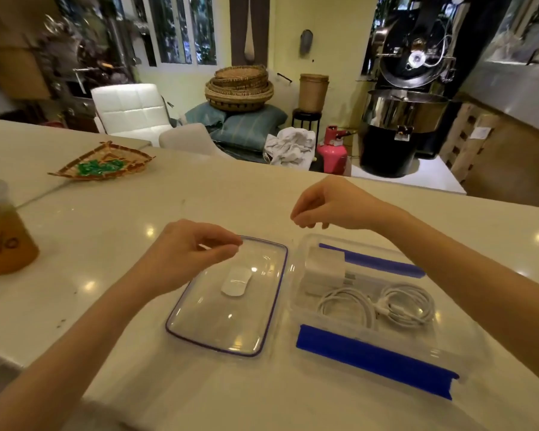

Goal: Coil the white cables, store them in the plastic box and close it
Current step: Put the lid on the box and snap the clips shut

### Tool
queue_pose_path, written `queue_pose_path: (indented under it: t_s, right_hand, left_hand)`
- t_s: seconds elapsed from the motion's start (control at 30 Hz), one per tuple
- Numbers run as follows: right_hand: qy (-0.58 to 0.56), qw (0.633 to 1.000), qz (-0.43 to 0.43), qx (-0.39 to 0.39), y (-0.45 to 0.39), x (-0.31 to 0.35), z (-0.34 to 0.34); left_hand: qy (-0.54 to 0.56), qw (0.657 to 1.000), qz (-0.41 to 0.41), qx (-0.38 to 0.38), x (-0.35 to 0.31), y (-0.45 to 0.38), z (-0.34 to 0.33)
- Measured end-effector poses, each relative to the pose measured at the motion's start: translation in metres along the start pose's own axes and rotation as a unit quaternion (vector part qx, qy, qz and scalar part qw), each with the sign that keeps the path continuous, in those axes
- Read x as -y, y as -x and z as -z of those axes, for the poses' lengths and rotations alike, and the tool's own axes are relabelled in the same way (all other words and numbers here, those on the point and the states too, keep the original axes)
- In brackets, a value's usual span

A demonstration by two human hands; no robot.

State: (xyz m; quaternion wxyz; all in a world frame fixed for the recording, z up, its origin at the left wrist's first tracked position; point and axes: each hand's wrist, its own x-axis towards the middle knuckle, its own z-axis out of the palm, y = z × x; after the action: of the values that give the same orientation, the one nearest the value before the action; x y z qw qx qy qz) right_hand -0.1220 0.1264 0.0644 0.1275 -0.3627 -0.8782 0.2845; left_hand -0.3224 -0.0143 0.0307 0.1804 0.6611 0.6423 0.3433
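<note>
With both white cables [377,304] coiled in the plastic box [377,353] at 4 o'clock, only closing remains; lid [224,337] is left on tabletop [106,237] at 6. Left hand [193,247] and right hand [327,203] are loosely curled, nothing held.

White cables [383,303] in clear plastic box [296,306] (blue clasps [374,359]); purple-rimmed lid [221,331]; amber drink [5,244].

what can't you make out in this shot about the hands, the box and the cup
Head view only:
- Left hand: fingertips pinched together; motion blur hides whether they hold anything.
- Right hand: fingers curl down, so the palm side is hidden.
- Plastic box: its cloudy wall blurs the white cables and charger; connector types unreadable.
- Iced drink cup: cut off by the left edge.
</note>
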Motion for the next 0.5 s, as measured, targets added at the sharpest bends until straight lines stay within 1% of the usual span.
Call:
queue_pose_path:
  t_s: [0.1, 0.17, 0.23, 0.37, 0.43, 0.5]
  right_hand:
    - [0.061, 0.997, -0.016, 0.053, -0.034, -0.002, -0.017]
    - [0.104, 0.989, -0.038, 0.095, -0.050, -0.005, -0.030]
    - [0.131, 0.982, -0.058, 0.119, -0.062, -0.007, -0.040]
    - [0.157, 0.972, -0.081, 0.153, -0.077, -0.007, -0.051]
    - [0.150, 0.972, -0.087, 0.157, -0.082, -0.006, -0.053]
    - [0.142, 0.974, -0.087, 0.151, -0.084, -0.006, -0.054]
  left_hand:
    - [-0.051, 0.995, 0.068, -0.060, 0.028, 0.012, -0.002]
    - [-0.086, 0.987, 0.102, -0.084, 0.042, 0.021, -0.007]
    - [-0.114, 0.980, 0.129, -0.101, 0.052, 0.030, -0.012]
    - [-0.109, 0.968, 0.180, -0.138, 0.060, 0.040, -0.015]
    - [-0.094, 0.966, 0.199, -0.137, 0.062, 0.042, -0.015]
    - [-0.083, 0.968, 0.200, -0.127, 0.063, 0.042, -0.014]
